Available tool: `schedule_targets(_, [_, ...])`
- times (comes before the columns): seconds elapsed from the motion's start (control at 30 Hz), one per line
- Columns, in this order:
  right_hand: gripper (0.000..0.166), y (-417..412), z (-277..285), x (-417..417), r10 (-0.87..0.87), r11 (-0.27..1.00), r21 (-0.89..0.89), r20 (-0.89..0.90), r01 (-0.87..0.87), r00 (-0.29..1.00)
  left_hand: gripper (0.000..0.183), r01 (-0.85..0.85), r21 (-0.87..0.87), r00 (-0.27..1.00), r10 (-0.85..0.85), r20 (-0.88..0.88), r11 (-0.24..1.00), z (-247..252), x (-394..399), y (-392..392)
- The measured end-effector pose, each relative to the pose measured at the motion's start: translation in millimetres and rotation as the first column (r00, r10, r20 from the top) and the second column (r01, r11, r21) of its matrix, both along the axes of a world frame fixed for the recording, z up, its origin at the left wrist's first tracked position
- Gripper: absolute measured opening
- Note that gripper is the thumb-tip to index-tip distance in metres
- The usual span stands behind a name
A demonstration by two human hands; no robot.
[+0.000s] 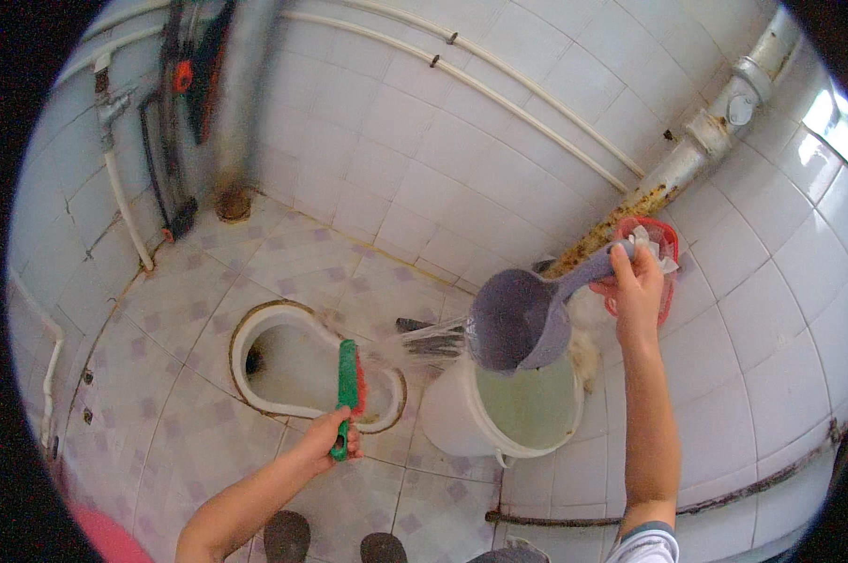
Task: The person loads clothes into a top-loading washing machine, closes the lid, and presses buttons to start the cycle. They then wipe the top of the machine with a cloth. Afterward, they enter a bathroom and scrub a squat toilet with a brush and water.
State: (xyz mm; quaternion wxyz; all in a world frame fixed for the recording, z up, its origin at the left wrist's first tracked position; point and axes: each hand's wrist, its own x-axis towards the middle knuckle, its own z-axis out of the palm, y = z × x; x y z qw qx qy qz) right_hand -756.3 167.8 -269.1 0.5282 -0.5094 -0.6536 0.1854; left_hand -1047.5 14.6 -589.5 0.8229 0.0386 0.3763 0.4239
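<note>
My left hand [325,442] grips the handle of a green scrubbing brush [348,373] with red bristles, held above the right end of a white squat toilet pan [283,373] set in the floor. My right hand [635,285] holds a grey-purple plastic water dipper [512,320] by its handle. The dipper is tilted, and a stream of water [424,336] pours off its left rim towards the brush and the pan. Below the dipper stands a white bucket [459,415] of greenish water.
A rusty drainpipe [621,218] runs down the wall beside a red plastic basket [667,246] with crumpled paper. Thin white pipes [431,60] cross the tiled wall. Long-handled tools [174,127] stand at the back left. My dark shoes [287,535] are on the tiled floor.
</note>
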Motion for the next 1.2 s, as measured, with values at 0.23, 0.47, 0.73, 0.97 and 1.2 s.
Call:
schedule_targets(0.23, [0.027, 3, -14, -76, 0.149, 0.981, 0.079, 0.278, -0.177, 0.949, 0.022, -0.003, 0.115, 0.995, 0.014, -0.094, 0.993, -5, -28, 4])
schedule_targets(0.47, [0.025, -31, -29, -133, 0.252, 0.936, 0.01, 0.68, -0.351, 0.689, 0.023, 0.01, 0.173, 0.971, 0.031, -0.237, 0.985, 13, -43, 0])
schedule_targets(0.73, [0.021, -71, -30, -124, 0.146, 0.893, 0.148, 0.797, -0.425, 0.585, 0.024, -0.016, 0.202, 0.94, 0.084, -0.331, 0.979, 16, -52, -4])
schedule_targets(0.97, [0.018, -91, -37, -44, -0.256, 0.95, 0.287, 0.502, 0.12, 0.826, 0.024, -0.047, 0.147, 0.915, 0.101, -0.391, 0.988, 2, -55, 1])
schedule_targets(1.2, [0.018, -92, -93, 27, -0.606, 0.795, 0.14, 0.131, 0.59, 0.785, 0.023, 0.109, -0.022, 0.892, -0.107, -0.438, 0.994, -18, -38, 12])
